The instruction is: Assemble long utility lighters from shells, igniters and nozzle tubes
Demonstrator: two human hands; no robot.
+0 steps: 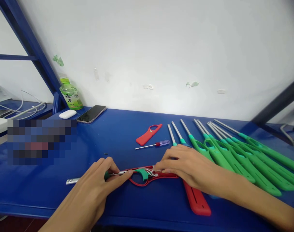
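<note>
An opened red lighter shell [138, 184] lies on the blue table, with a green trigger [144, 174] and white wires inside. At its left end, my left hand [101, 177] pinches the metal tube [73, 181], which points left. My right hand [183, 162] is at the shell's right part, fingers bent together over the wires; what they grip, if anything, is too small to tell. A separate red shell half [149, 134] and a screwdriver [159, 143] with a purple handle lie behind my hands. Partly under my right hand is another red lighter [197, 199].
Several green lighters [241, 158] with metal tubes lie in a row at the right. A phone [92, 114], a white case [67, 114] and a green bottle [71, 95] stand or lie at the back left. A small screw [105, 154] lies beyond my left hand.
</note>
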